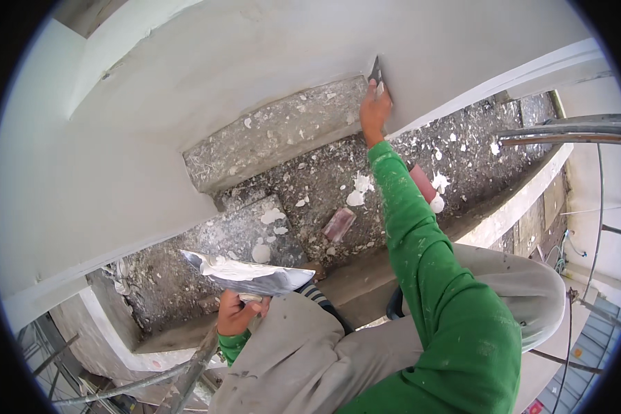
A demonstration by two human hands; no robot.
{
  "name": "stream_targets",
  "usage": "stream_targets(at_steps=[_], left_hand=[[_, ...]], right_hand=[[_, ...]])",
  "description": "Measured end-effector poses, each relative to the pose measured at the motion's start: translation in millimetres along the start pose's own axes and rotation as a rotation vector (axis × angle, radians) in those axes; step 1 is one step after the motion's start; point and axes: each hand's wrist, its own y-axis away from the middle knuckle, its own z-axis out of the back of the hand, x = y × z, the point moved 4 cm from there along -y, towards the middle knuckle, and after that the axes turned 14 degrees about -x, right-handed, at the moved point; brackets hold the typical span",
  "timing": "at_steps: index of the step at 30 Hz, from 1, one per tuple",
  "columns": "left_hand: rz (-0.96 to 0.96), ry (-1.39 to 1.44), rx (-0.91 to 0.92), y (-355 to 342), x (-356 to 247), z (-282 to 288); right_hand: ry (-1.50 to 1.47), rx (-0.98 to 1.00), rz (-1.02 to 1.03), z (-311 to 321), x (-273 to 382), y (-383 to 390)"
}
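My right hand point(375, 114), at the end of a stretched green sleeve, grips a putty knife point(375, 70). Its dark blade lies at the grey wall point(448, 55), beside the right end of a rough ledge point(283, 131). My left hand point(236, 314) is closed around the handle of a wide metal plastering trowel point(283, 280), low in front of my left knee. White plaster point(234, 268) lies along the top of that trowel. The fingers of my left hand are partly hidden beneath it.
White splatters point(360, 186) dot the dirty floor below the wall. A reddish block point(339, 224) and another red piece point(421, 183) lie there. Metal pipes point(566, 131) jut in at the right, and a pole point(193, 372) stands at the lower left. A low pale edge point(510, 210) borders the floor.
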Motion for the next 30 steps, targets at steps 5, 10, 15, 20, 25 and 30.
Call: stream_targets(at_steps=[5,10,15,20,25,30], left_hand=[[-0.022,-0.051,0.056,-4.3,-3.8,-7.8],[-0.049,-0.028,0.006,5.2,-5.3,-6.9],[-0.059,-0.023,0.008,11.9,-9.5,-1.7],[-0.064,0.002,-0.035,21.9,-14.2,7.3],[-0.086,0.004,-0.025,19.7,-18.2,10.5],[-0.120,0.020,-0.039,22.3,-19.2,12.6]], right_hand=[[0.044,-0.033,-0.092,-8.7,-2.6,3.1],[0.063,-0.021,-0.204,-23.2,5.0,13.9],[-0.025,-0.055,-0.126,-61.0,8.3,24.3],[-0.071,0.043,-0.130,-68.9,66.4,75.4],[-0.208,0.224,-0.089,-49.3,167.2,192.9],[-0.293,0.439,-0.039,-36.4,233.4,297.0]])
